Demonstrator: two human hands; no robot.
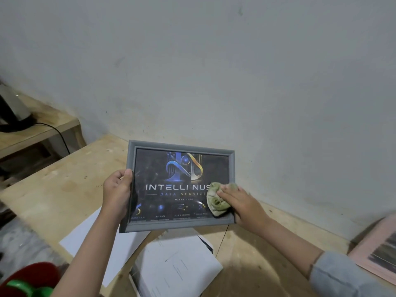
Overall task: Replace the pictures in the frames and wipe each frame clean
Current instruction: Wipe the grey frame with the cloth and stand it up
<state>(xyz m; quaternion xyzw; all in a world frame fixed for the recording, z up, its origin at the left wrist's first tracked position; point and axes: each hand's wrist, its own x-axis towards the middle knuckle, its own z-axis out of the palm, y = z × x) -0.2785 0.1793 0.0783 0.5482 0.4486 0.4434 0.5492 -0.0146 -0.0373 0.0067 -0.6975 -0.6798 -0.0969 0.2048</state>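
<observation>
A grey picture frame is held tilted above the wooden table, its front facing me. It holds a dark picture with a blue-gold logo and white lettering. My left hand grips the frame's left edge, thumb on the front. My right hand presses a crumpled greenish cloth against the glass at the picture's lower right, covering the end of the lettering.
Below the frame lie white paper sheets on the wooden table. A pink-edged stack lies at the right. A red and green object is at the lower left. A wall rises just behind; a lower shelf with a black cable is at the left.
</observation>
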